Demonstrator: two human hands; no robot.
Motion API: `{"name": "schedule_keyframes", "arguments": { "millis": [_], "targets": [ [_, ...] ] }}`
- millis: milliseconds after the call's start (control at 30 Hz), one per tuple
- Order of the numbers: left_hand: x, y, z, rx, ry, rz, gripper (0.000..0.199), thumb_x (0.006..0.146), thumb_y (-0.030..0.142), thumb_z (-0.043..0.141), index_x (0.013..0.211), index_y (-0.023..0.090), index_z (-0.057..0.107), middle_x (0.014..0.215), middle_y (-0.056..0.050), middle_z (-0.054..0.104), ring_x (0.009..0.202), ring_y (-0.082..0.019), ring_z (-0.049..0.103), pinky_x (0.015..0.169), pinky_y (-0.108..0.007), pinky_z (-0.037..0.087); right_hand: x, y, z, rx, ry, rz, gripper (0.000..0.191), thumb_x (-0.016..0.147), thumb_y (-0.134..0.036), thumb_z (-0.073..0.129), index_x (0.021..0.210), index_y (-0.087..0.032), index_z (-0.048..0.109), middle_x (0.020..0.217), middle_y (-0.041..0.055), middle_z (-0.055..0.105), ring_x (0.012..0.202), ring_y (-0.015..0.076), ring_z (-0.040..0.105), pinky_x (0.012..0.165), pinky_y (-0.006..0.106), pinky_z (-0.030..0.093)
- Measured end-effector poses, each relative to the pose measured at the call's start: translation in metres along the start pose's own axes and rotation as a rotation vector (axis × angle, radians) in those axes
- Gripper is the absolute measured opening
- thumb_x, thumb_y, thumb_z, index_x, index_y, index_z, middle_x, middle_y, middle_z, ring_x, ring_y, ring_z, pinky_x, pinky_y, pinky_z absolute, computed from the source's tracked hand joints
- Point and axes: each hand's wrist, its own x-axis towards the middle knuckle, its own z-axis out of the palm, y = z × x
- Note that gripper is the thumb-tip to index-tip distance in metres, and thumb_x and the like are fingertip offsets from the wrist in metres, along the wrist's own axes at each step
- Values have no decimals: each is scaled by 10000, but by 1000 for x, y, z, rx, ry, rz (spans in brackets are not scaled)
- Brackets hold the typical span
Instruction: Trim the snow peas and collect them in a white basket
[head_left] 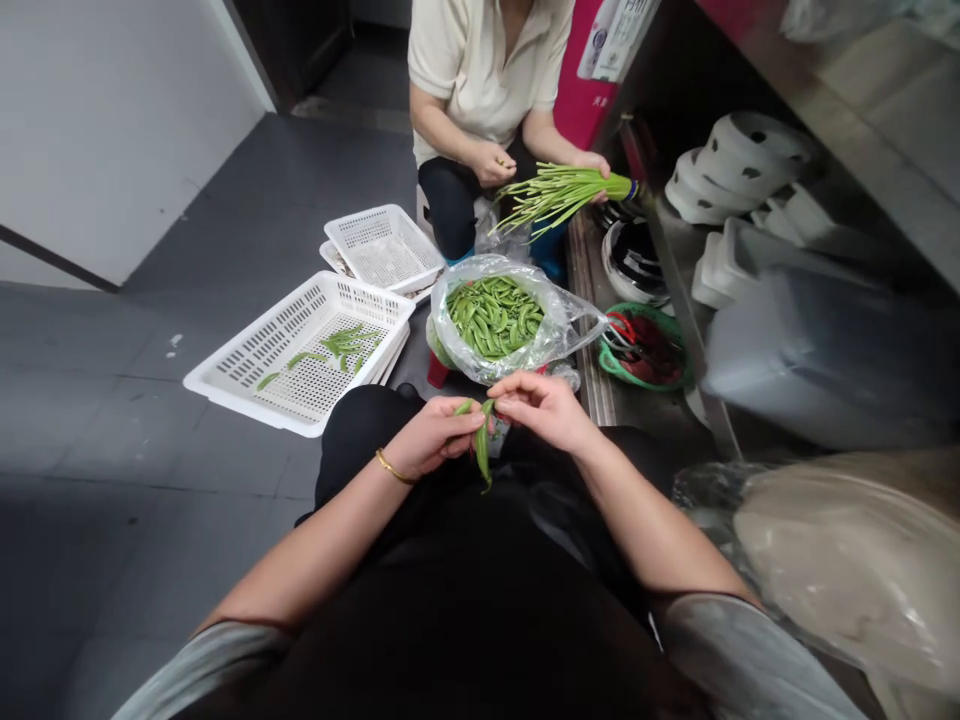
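Observation:
Both of my hands meet over my lap, around green pea pods. My left hand (442,436) is closed on pods, one poking up between thumb and fingers. Pinched at its upper tip by my right hand (541,408), a pod (483,450) hangs down between the two hands. Just beyond them stands a clear plastic bag (559,345), open at the top and full of pea pods (495,315). To the left, a white perforated basket (247,400) holds several pods (349,342).
A person (487,90) sits opposite, holding a bunch of long green stems (562,192). Smaller white baskets (382,245) lie behind the large one. A green basket (645,378) and a metal shelf with white containers (739,165) stand at the right.

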Motion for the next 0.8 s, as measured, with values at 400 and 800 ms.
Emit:
{"name": "schedule_keyframes", "arguments": {
  "millis": [400,800],
  "targets": [
    [4,-10,2,-290,48,-155,278,674,346,718,663,98,594,463,51,419,327,9,207,329,-143,94,-16,-16,13,-924,80,-532,202,868,-208,508,696,-199,614,720,41,607,661,148,553,620,267,428],
    [-9,0,-15,387,459,395,233,764,380,661,758,149,626,541,32,504,433,-50,363,421,-188,264,-15,-15,-4,-543,-65,-135,260,869,-334,575,1093,-202,582,876,40,634,689,138,590,617,247,462]
  ]
}}
